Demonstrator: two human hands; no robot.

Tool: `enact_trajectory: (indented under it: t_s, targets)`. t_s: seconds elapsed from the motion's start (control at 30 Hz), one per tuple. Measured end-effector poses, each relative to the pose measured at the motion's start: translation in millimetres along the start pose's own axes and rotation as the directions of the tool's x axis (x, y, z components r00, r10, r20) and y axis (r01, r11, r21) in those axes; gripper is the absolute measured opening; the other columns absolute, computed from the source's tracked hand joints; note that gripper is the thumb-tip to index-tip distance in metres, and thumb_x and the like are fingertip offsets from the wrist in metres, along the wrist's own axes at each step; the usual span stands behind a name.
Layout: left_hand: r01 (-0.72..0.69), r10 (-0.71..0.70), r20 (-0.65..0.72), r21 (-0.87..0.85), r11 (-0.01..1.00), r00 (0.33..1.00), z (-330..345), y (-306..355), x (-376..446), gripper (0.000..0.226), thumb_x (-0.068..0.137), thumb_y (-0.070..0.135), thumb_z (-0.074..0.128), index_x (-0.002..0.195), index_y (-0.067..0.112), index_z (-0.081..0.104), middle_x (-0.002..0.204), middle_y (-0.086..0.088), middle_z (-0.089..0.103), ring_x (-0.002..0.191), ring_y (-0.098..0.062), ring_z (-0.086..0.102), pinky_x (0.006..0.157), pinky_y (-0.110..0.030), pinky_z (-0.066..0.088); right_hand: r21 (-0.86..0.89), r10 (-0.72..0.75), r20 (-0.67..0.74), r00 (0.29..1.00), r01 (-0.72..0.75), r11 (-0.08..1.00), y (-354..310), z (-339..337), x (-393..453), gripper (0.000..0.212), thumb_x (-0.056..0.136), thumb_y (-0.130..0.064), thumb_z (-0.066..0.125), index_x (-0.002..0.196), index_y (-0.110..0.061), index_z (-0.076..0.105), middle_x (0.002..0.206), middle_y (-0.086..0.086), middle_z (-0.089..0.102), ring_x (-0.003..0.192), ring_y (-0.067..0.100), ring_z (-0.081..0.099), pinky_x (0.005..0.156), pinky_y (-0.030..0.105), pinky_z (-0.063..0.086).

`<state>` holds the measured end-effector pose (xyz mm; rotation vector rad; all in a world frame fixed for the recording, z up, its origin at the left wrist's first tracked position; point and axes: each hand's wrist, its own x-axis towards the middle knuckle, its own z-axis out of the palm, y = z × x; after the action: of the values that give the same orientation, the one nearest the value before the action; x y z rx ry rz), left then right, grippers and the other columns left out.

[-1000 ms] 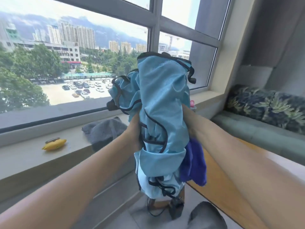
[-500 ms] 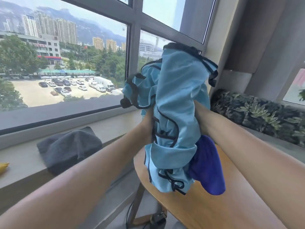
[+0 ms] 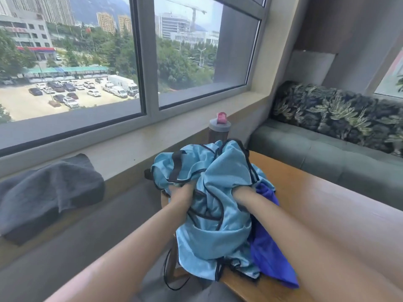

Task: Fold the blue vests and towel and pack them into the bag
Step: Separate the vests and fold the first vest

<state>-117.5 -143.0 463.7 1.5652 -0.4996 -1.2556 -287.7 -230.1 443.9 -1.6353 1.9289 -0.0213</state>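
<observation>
A crumpled bundle of light blue mesh vests (image 3: 213, 214) with black trim lies on the left end of the wooden table (image 3: 316, 197). My left hand (image 3: 182, 194) grips the bundle on its left side, fingers buried in the cloth. My right hand (image 3: 242, 195) grips it on the right side. A dark blue cloth (image 3: 268, 256) sticks out under the vests at the right, below my right forearm. A grey towel (image 3: 50, 192) lies crumpled on the window ledge at the left. No bag can be made out apart from the cloth.
A bottle with a grey lid and pink spout (image 3: 219, 127) stands behind the bundle by the window ledge (image 3: 135, 144). A green bench with leaf-pattern cushions (image 3: 340, 118) runs along the right. A black cord (image 3: 168, 273) hangs below the table's edge.
The vest bundle was held upright in the air in front of the window. Both hands have brought it down onto the table, and the view has turned right and downward.
</observation>
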Motion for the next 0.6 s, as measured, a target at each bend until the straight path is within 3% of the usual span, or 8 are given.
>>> enact_trajectory:
  t_s: [0.1,0.2,0.3,0.37,0.4,0.47,0.53,0.6]
  targets:
    - [0.008,-0.005,-0.077,0.044,0.999,0.997,-4.6,-3.2,-0.2,0.116,0.067,0.072,0.063,0.16,0.029,0.009,0.158,-0.008,0.034,0.135,-0.037,0.043,0.114,-0.053,0.037,0.29,-0.056,-0.135,0.989,0.094,0.952,9.5,-20.9,-28.4,0.053,0.107,-0.028,0.036,0.158,-0.016,0.03,0.163,0.006,0.032,0.147,0.027,0.032,0.116,0.036,0.027]
    - [-0.315,0.367,-0.14,0.294,0.903,0.92,-7.4,-13.4,-29.3,0.093,0.091,0.067,0.047,0.161,0.035,-0.007,0.17,-0.005,0.002,0.154,-0.033,0.01,0.123,-0.055,0.013,0.33,-0.022,-0.273,0.962,0.115,0.937,49.7,-32.6,-34.0,0.055,0.098,-0.026,0.046,0.151,-0.015,0.036,0.143,0.012,0.051,0.126,0.033,0.05,0.091,0.03,0.038]
    - [-0.715,0.79,0.19,0.58,0.389,0.583,-13.3,-12.8,-46.3,0.098,0.082,0.083,0.04,0.157,0.05,-0.012,0.168,0.007,-0.022,0.155,-0.025,-0.019,0.119,-0.053,-0.007,0.278,-0.105,-0.268,0.958,0.182,0.943,81.0,-42.6,-42.8,0.043,0.099,-0.029,0.056,0.136,-0.017,0.04,0.123,0.01,0.06,0.108,0.03,0.057,0.087,0.038,0.046]
    - [-0.74,0.759,0.483,0.672,-0.001,0.437,-5.1,-5.3,-35.7,0.103,0.074,0.093,0.043,0.156,0.056,-0.009,0.167,0.009,-0.027,0.153,-0.031,-0.027,0.118,-0.064,-0.008,0.246,-0.267,-0.141,0.953,0.295,0.923,100.4,-45.8,-50.1,0.055,0.093,-0.027,0.07,0.138,-0.02,0.04,0.131,0.003,0.06,0.118,0.022,0.059,0.102,0.04,0.047]
    - [-0.717,0.695,0.588,0.681,-0.149,0.414,3.0,-0.7,-27.4,0.106,0.071,0.095,0.045,0.154,0.059,-0.009,0.166,0.009,-0.028,0.151,-0.035,-0.03,0.117,-0.072,-0.004,0.215,-0.344,-0.035,0.938,0.343,0.914,110.0,-43.8,-53.5,0.07,0.088,-0.029,0.077,0.144,-0.02,0.036,0.141,-0.002,0.053,0.129,0.017,0.053,0.111,0.036,0.041]
    - [-0.679,0.541,0.712,0.665,-0.312,0.449,21.2,7.8,-11.8,0.111,0.065,0.099,0.046,0.151,0.063,-0.013,0.165,0.008,-0.031,0.149,-0.041,-0.031,0.111,-0.081,0.004,0.097,-0.418,0.139,0.898,0.408,0.908,123.9,-37.2,-57.5,0.104,0.076,-0.049,0.083,0.156,-0.022,0.023,0.152,-0.01,0.033,0.145,0.01,0.032,0.121,0.03,0.026]
    - [-0.64,0.409,0.734,0.676,-0.366,0.542,38.4,8.9,7.3,0.112,0.061,0.103,0.043,0.149,0.066,-0.014,0.165,0.008,-0.033,0.148,-0.043,-0.032,0.109,-0.084,0.002,-0.104,-0.417,0.118,0.901,0.429,0.897,134.6,-24.8,-53.0,0.123,0.06,-0.071,0.077,0.159,-0.024,0.02,0.155,-0.006,0.03,0.146,0.014,0.028,0.122,0.033,0.025]
    - [-0.603,0.321,0.718,0.695,-0.393,0.618,51.1,3.7,21.9,0.112,0.058,0.104,0.042,0.15,0.064,-0.008,0.165,0.008,-0.031,0.148,-0.043,-0.032,0.108,-0.085,0.0,-0.148,-0.417,0.035,0.908,0.417,0.897,144.1,-8.1,-45.5,0.091,0.067,-0.061,0.077,0.142,-0.024,0.043,0.139,-0.003,0.048,0.131,0.018,0.046,0.109,0.032,0.039]
